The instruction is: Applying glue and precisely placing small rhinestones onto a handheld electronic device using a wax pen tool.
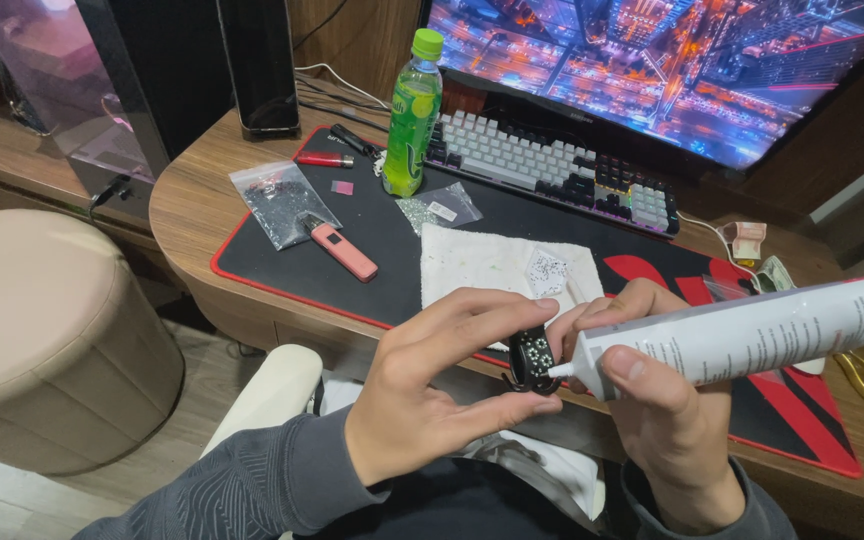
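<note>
My left hand (442,385) pinches a small black piece (531,360) studded with tiny clear stones, held between thumb and fingertips just in front of the desk edge. My right hand (652,400) grips a white glue tube (752,335), whose nozzle touches the lower right side of the black piece. The tube runs up and to the right over the mat. A white cloth (487,265) lies on the black desk mat (392,230) just beyond my hands, with a small stone-covered piece (547,270) on it.
On the mat lie a pink slim device (344,250), two clear bags of small stones (277,200), a red lighter (324,158) and a green bottle (412,115). Behind stand a keyboard (552,170) and a monitor (672,60). A beige stool (47,330) is at left.
</note>
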